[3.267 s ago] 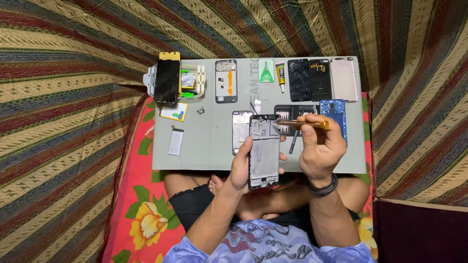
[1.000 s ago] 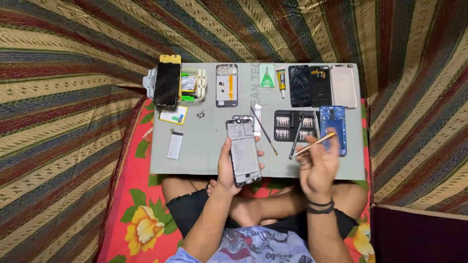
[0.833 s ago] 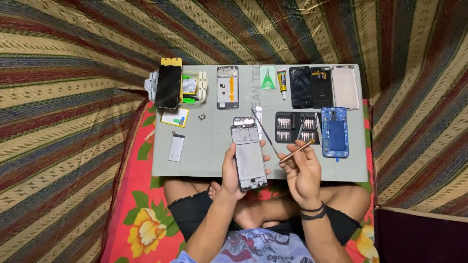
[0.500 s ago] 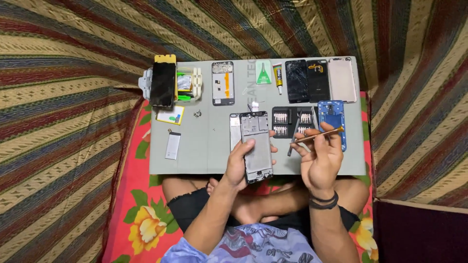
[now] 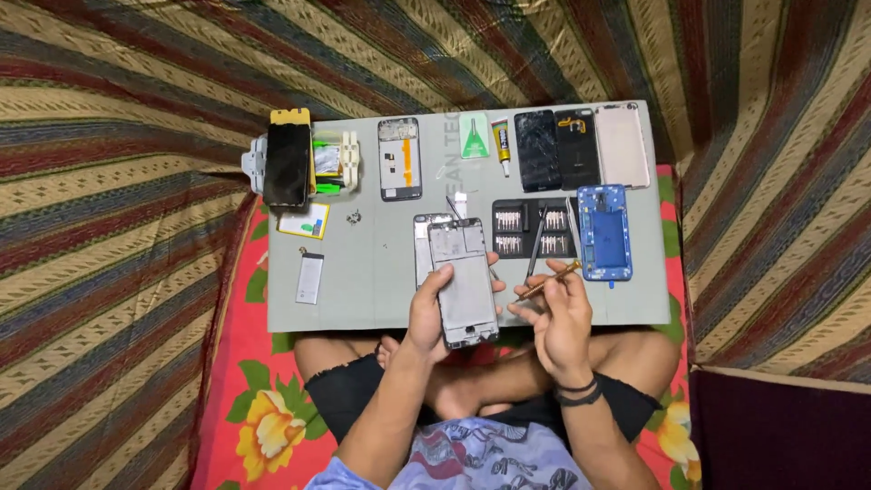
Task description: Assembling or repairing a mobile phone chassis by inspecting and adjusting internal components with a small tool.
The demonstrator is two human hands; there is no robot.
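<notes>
Opened phone frame (image 5: 463, 283) gripped in left hand (image 5: 428, 310) over grey mat's (image 5: 363, 290) near edge, right hand (image 5: 562, 318) pinching brown-handled screwdriver (image 5: 548, 279), black bit case (image 5: 529, 229) holding rows of bits, blue phone shell (image 5: 604, 232) beside it, screwdriver tip now lower, nearer the frame than half a second ago.

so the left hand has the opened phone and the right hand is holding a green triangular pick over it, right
Not quite. In the head view the left hand does hold the opened phone, but the right hand holds a thin brown stick tool, not a pick. The green triangular pick lies at the far edge of the grey mat.
</notes>
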